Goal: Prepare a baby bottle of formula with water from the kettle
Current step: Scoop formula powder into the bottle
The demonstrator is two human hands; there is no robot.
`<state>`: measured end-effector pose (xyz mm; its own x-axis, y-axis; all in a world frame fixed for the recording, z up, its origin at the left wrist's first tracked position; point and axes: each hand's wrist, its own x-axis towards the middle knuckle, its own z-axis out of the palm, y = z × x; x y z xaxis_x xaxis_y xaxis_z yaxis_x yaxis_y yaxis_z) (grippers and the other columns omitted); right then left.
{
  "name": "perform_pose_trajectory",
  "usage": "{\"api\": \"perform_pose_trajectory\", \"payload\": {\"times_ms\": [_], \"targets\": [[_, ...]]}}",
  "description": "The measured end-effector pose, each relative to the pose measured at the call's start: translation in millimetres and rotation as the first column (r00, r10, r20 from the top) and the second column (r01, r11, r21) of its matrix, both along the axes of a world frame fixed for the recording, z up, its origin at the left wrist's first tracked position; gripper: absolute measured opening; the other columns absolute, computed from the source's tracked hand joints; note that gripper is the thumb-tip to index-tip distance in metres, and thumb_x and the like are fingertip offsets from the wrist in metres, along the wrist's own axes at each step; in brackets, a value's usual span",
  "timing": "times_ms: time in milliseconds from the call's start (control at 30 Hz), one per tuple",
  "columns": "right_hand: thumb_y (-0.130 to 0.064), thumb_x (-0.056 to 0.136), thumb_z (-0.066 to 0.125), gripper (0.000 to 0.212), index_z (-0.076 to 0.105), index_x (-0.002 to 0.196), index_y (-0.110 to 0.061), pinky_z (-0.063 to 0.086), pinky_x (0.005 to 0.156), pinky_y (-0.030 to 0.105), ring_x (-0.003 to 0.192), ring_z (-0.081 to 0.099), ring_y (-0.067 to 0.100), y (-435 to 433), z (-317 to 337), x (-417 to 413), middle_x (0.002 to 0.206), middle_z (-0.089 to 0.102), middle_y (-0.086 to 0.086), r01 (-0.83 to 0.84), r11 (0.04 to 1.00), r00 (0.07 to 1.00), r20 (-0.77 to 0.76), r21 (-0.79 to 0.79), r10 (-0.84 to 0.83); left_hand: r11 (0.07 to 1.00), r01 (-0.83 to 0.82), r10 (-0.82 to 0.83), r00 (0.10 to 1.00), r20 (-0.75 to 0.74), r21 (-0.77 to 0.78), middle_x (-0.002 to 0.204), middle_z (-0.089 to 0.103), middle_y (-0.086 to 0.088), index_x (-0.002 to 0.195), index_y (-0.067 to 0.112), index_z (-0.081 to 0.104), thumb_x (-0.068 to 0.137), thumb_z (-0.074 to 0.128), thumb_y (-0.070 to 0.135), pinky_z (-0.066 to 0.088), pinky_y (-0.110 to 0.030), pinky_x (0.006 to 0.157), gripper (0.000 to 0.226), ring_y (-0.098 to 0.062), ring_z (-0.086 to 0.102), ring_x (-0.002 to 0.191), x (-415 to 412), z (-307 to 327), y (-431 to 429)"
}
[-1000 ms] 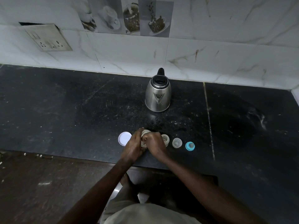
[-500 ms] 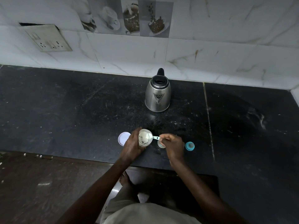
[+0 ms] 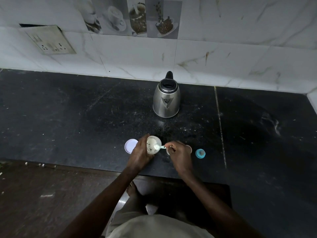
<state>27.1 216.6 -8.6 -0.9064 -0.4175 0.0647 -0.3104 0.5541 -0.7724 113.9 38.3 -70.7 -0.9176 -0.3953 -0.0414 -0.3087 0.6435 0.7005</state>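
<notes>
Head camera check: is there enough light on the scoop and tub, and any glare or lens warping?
Head view: dim and bluish overall, the black counter swallowing detail; the wide lens bows the wall line and counter edge; soft highlights on the kettle, no harsh glare; the scoop and open tub are legible, but whatever sits behind the right hand is mostly hidden.

Open formula tub (image 3: 151, 144) of white powder, pale scoop (image 3: 158, 147) over its mouth, steel kettle (image 3: 166, 100) upright behind
</notes>
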Motion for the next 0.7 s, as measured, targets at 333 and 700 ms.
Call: {"api": "perform_pose_trajectory", "payload": {"times_ms": [333, 700], "targets": [[0.005, 0.087, 0.076, 0.013, 0.079, 0.093, -0.006, 0.062, 0.077, 0.025, 0.085, 0.076, 0.018, 21.8, 8.9, -15.1, 0.089, 0.08, 0.01, 0.484, 0.815, 0.684, 0.719, -0.317, -0.126, 0.993, -0.087, 0.088, 0.996, -0.008, 0.082, 0.151, 0.054, -0.005, 0.153, 0.013, 0.039, 0.075, 0.092, 0.025, 0.047, -0.046, 0.112, 0.095, -0.024, 0.055, 0.134, -2.9, -5.2, -2.5], [-0.009, 0.087, 0.079, 0.014, 0.081, 0.088, -0.024, 0.061, 0.082, 0.031, 0.08, 0.074, 0.003, 69.9, -3.1, -26.6, 0.083, 0.078, -0.014, 0.321, 0.937, 0.917, 0.294, -0.136, -0.271, 0.974, -0.164, 0.169, 0.985, -0.017, 0.156, 0.145, 0.058, -0.001, 0.155, 0.017, 0.035, 0.071, 0.096, 0.023, 0.042, -0.032, 0.111, 0.104, -0.017, 0.055, 0.13, -3.4, -3.6, -2.1]]}}
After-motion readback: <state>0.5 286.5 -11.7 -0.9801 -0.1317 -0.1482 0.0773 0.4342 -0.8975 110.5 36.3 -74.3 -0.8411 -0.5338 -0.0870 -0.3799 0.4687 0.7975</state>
